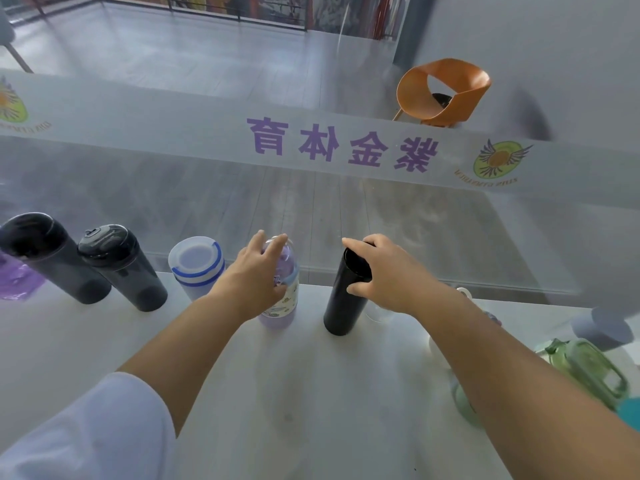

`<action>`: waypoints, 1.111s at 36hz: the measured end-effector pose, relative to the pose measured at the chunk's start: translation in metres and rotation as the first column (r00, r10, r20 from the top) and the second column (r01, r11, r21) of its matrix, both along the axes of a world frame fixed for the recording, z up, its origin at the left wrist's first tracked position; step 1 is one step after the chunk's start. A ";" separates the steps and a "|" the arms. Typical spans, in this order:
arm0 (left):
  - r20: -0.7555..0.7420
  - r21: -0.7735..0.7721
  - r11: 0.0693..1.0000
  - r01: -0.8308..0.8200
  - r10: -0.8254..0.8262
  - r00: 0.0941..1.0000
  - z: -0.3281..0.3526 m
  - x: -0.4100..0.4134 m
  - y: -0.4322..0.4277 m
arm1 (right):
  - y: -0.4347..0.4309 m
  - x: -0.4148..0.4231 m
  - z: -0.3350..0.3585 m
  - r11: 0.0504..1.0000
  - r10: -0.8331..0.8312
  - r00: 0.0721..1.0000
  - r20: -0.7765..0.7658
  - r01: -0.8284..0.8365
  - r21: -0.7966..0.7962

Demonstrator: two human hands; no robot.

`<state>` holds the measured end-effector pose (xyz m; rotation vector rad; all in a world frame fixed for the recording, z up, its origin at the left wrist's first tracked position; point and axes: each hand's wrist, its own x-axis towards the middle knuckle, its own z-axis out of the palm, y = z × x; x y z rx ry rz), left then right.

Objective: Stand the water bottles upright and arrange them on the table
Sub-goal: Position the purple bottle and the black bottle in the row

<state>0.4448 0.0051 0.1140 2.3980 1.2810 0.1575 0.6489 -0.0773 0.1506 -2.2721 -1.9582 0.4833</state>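
In the middle of the frame, the left hand (pixel 258 276) grips the purple bottle (pixel 281 308); to its right, the right hand (pixel 382 271) clasps the top of the black bottle (pixel 343 306), both upright.

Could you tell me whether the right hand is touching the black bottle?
Touching: the head view shows the right hand wrapped over the top of the upright black bottle, thumb pressed against its side.
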 end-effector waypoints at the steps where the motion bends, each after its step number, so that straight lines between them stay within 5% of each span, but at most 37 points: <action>1: -0.013 0.006 1.000 0.001 -0.001 1.000 0.002 0.000 -0.002 | -0.001 0.000 0.002 1.000 -0.004 1.000 -0.003 0.004 -0.004; 12: 0.002 0.207 0.977 0.041 -0.042 0.999 0.027 -0.019 -0.027 | -0.043 0.002 0.039 0.972 -0.072 0.997 -0.006 0.071 0.222; 17: -0.140 0.209 0.971 0.117 -0.089 0.986 0.035 -0.027 -0.043 | -0.077 0.000 0.051 0.971 -0.180 0.984 -0.004 0.178 0.157; 28: -0.161 0.183 0.925 0.332 -0.305 0.939 0.038 -0.014 -0.083 | -0.150 -0.003 0.066 0.904 -0.365 0.927 0.087 0.376 -0.206; 40: -0.206 0.173 0.867 0.466 -0.431 0.879 0.043 0.041 -0.112 | -0.189 0.029 0.086 0.919 -0.378 0.926 0.020 0.378 -0.115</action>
